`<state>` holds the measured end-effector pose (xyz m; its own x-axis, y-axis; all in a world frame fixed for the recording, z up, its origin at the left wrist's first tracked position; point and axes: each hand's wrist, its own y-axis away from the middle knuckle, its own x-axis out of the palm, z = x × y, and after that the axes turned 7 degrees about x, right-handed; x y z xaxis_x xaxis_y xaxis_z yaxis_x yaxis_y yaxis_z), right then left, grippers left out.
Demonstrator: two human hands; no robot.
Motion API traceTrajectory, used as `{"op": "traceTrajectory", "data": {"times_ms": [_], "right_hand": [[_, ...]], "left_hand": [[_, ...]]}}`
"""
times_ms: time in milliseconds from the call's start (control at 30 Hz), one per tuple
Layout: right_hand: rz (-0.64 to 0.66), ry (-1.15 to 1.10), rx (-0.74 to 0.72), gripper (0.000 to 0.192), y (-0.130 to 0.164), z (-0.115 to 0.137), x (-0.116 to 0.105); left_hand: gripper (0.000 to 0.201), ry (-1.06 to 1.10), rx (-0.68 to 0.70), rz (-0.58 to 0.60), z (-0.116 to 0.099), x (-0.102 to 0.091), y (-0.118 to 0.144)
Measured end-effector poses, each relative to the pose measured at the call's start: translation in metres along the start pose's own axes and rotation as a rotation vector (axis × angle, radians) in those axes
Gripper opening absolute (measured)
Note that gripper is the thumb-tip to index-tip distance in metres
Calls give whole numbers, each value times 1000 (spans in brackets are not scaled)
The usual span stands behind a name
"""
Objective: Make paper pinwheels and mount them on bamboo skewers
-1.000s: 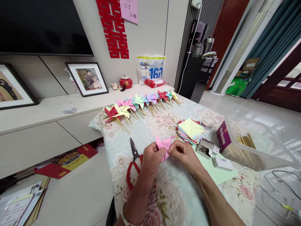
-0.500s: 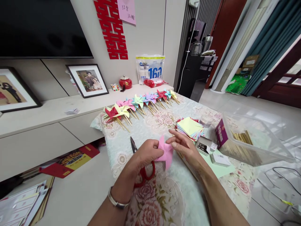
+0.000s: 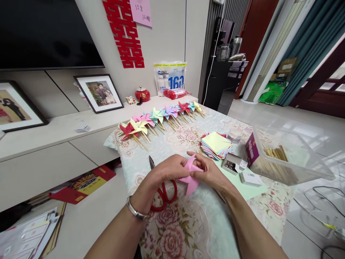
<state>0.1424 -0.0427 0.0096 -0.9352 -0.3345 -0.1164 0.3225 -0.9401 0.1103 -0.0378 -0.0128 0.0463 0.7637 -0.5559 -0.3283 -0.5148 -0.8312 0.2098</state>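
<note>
Here, both hands meet over a pink folded-paper pinwheel head [image 3: 191, 178], held just above the floral tablecloth [image 3: 188, 223] at table centre. Left hand [image 3: 168, 171]: fingers pressed together, pinching the paper's left side, thumb on top. Right hand [image 3: 211, 172]: thumb and forefinger pinching the right side near the centre fold. The paper shows pointed vanes, one tip rising between the hands, one hanging below; matte surface, no stick seen on it.

Red-handled scissors [image 3: 163, 192] lie on the cloth partly under the left hand. Stack of coloured paper squares [image 3: 216, 145], yellow sheet on top, sits beyond the right hand. Row of finished paper pinwheels on wooden sticks [image 3: 161, 118] lies along the far table edge. Clear plastic bin [image 3: 285, 158] holds wooden sticks.

Writing: white packet on the shelf [image 3: 170, 78] reads "160"; pink note [image 3: 141, 11] bears handwriting, illegible. Red paper double-happiness cutout [image 3: 124, 34] on the wall.
</note>
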Motion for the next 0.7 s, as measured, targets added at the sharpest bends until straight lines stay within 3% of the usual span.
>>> {"op": "traceTrajectory", "data": {"times_ms": [333,433,533,600,700], "right_hand": [[-42,-32,30,75,-1,-1,1],[-113,-134,34,76,-3,0,0],[-194,-305,37,81,-5,2,-1],[-244,-421,33,84,-6,4,-1],[-300,-536,15,84,-7,5,0]], "left_hand": [[4,-32,29,61,4,-4,-8],[5,33,75,-48,-2,-8,-5],[24,239,92,-251,-8,-4,0],[32,421,105,-377,-8,8,2],[35,634,153,-417,-1,33,-2]]}}
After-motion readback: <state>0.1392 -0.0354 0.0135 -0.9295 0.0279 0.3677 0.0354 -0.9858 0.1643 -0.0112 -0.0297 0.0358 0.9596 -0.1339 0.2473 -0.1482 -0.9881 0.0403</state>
